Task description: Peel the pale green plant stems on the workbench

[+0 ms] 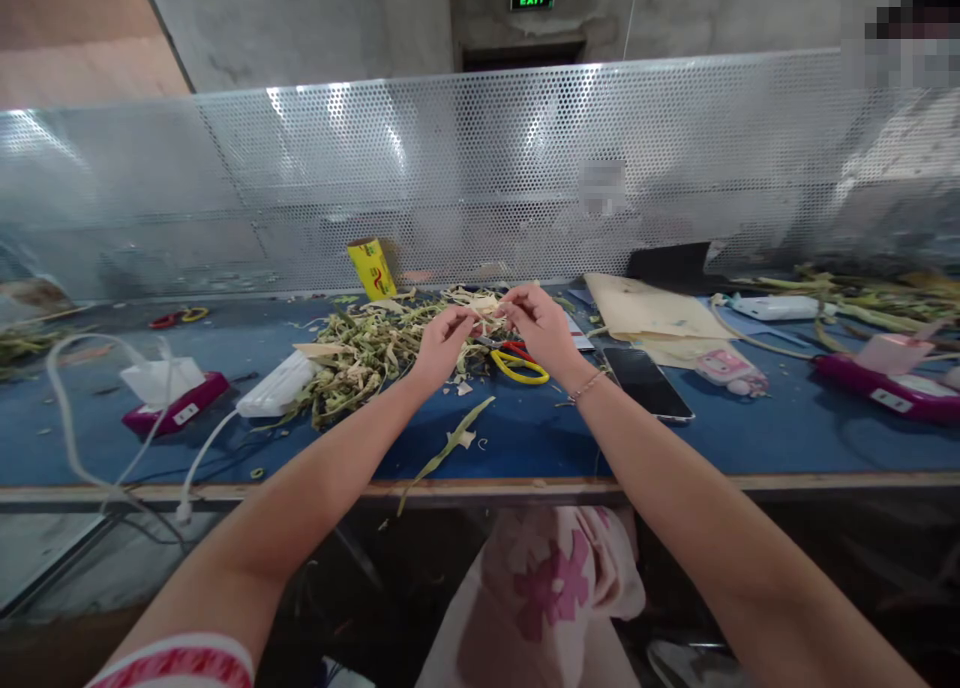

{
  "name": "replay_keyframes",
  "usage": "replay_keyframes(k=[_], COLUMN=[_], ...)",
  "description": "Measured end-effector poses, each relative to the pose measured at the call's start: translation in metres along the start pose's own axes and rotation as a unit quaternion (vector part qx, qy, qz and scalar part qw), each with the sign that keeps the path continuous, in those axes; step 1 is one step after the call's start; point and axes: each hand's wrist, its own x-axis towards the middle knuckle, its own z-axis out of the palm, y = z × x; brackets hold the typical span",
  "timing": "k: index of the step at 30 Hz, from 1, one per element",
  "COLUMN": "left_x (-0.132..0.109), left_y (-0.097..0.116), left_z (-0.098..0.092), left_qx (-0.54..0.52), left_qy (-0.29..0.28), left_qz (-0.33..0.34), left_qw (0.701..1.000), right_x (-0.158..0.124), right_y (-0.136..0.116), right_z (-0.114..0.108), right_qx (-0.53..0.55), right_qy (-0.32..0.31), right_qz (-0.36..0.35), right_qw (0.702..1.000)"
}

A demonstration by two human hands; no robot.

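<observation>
Over the blue table my left hand [445, 340] is closed in a pinch at the right side of a heap of dried green plant pieces [371, 353]. Close by, the fingers of my right hand [538, 320] are also pinched together. What they hold is too small to make out against the pale scraps [476, 298] behind. Beneath my right hand lies a pair of scissors with yellow and red handles [523, 368]. A long green stem [448, 450] rests near the table's front edge, with small pale bits around it.
Left of the heap are a white power strip [277, 386] and a purple socket block [176, 408] with cables. A yellow box [372, 269] stands behind. On the right lie a phone [649, 383], brown paper [652, 308] and a pink case [731, 370]. A perforated metal screen [420, 178] bounds the back.
</observation>
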Motion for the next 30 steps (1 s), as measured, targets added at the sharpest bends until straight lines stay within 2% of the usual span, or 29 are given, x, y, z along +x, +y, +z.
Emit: replay_keyframes(k=[5,12,18,30], left_x=[-0.002,-0.001,0.001,0.0], left_y=[0.001,0.001,-0.009,-0.001], left_z=[0.0,0.0,-0.002,0.003], left_qx=[-0.01,-0.022,-0.111,-0.166], left_qy=[-0.02,-0.021,-0.038,-0.041], left_qz=[0.002,-0.019,-0.041,-0.098], left_qw=[1.0,0.999,0.992,0.98], right_x=[0.002,0.002,0.001,0.0], right_y=[0.002,0.003,-0.001,0.002], right_z=[0.0,0.001,0.003,0.003], right_qx=[-0.057,-0.048,-0.037,-0.001], right_qy=[0.005,-0.04,-0.078,-0.078], right_qz=[-0.017,-0.035,-0.032,0.0], right_qw=[0.998,0.997,0.996,0.997])
